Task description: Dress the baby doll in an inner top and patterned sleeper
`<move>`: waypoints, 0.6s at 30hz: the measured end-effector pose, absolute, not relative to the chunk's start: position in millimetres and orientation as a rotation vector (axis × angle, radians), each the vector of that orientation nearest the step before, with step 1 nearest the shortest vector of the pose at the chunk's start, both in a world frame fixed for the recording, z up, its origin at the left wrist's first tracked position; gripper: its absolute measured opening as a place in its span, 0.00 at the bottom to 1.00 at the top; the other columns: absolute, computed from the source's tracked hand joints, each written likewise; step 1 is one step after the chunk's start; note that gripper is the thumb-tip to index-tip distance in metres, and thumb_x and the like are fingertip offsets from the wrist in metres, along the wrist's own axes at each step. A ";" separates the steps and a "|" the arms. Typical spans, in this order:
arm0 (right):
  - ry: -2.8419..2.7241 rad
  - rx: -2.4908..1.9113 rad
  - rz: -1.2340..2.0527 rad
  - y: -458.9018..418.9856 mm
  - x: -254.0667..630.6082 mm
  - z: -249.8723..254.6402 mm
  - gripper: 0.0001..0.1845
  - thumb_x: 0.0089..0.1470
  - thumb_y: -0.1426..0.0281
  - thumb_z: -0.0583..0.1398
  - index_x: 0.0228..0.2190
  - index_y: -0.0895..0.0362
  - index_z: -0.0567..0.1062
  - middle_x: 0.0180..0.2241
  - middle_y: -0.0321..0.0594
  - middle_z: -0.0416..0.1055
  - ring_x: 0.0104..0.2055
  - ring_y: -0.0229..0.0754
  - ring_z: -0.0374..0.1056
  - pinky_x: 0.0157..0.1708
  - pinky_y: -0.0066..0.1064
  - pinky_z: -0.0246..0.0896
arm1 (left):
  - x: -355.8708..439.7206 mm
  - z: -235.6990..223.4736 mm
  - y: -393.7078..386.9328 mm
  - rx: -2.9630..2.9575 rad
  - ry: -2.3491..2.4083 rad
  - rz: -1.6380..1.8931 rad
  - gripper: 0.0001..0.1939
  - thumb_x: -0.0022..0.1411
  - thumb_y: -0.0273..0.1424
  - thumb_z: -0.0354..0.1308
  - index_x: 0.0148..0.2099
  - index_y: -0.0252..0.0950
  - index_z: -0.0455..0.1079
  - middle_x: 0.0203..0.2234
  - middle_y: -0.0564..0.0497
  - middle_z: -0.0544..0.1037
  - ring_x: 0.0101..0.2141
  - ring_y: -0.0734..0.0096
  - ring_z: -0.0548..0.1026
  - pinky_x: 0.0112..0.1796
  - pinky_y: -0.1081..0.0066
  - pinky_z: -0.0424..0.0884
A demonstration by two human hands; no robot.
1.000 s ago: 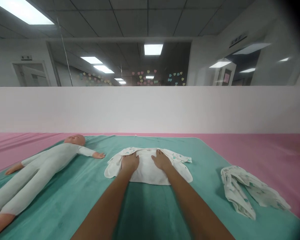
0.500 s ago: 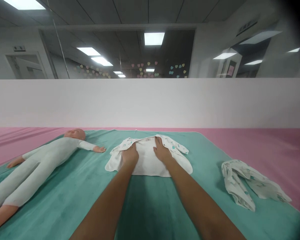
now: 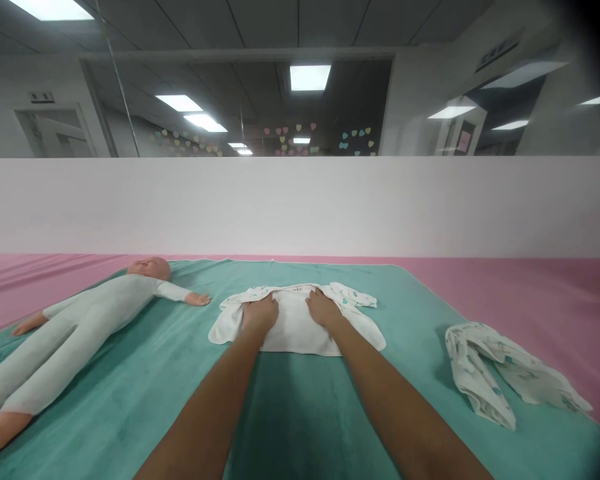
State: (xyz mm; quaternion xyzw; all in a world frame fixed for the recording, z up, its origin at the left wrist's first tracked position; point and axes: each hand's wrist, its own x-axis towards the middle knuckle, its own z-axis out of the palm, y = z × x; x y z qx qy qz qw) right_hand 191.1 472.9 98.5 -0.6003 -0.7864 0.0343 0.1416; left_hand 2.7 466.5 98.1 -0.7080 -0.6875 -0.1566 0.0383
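Observation:
A white baby shirt with a small teal print lies spread on the green blanket, its plain inside facing up and its neck edge at the far side. My left hand is closed on the left front flap, fingertips partly hidden by the fabric. On the opposite flap my right hand grips near the neck, its fingers curled and partly tucked under the cloth. Both sleeves spread outward beyond my hands.
A baby doll in a white bodysuit lies on its back at the left. Printed baby trousers lie crumpled at the right. Pink cloth shows beyond the blanket, and a low white wall stands behind.
Both hands have drawn slightly closer and lower. The shirt's neck edge has come down toward me, and the fingers of my right hand are more curled.

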 end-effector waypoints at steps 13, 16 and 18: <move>-2.444 -1.495 0.111 469.1 147.7 93.5 0.31 0.58 0.61 0.39 0.60 0.63 0.46 0.62 0.47 0.45 0.63 0.47 0.40 0.60 0.46 0.38 | 12.9 109.9 478.5 -2.720 -1.546 -0.275 0.26 0.62 0.27 0.40 0.62 0.32 0.49 0.61 0.46 0.51 0.60 0.70 0.50 0.59 0.69 0.47; -2.419 -1.567 0.129 479.6 153.5 90.1 0.32 0.58 0.63 0.40 0.60 0.62 0.44 0.63 0.45 0.40 0.64 0.45 0.36 0.60 0.46 0.34 | 22.1 112.5 492.7 -2.767 -1.570 -0.192 0.28 0.61 0.29 0.43 0.62 0.32 0.48 0.61 0.43 0.52 0.59 0.64 0.53 0.58 0.64 0.51; -2.409 -1.612 0.139 484.0 153.8 88.3 0.32 0.57 0.65 0.42 0.61 0.60 0.44 0.63 0.44 0.39 0.64 0.44 0.34 0.61 0.45 0.32 | 27.0 114.0 500.6 -2.779 -1.604 -0.157 0.29 0.58 0.31 0.47 0.62 0.33 0.48 0.61 0.42 0.51 0.59 0.59 0.53 0.56 0.60 0.53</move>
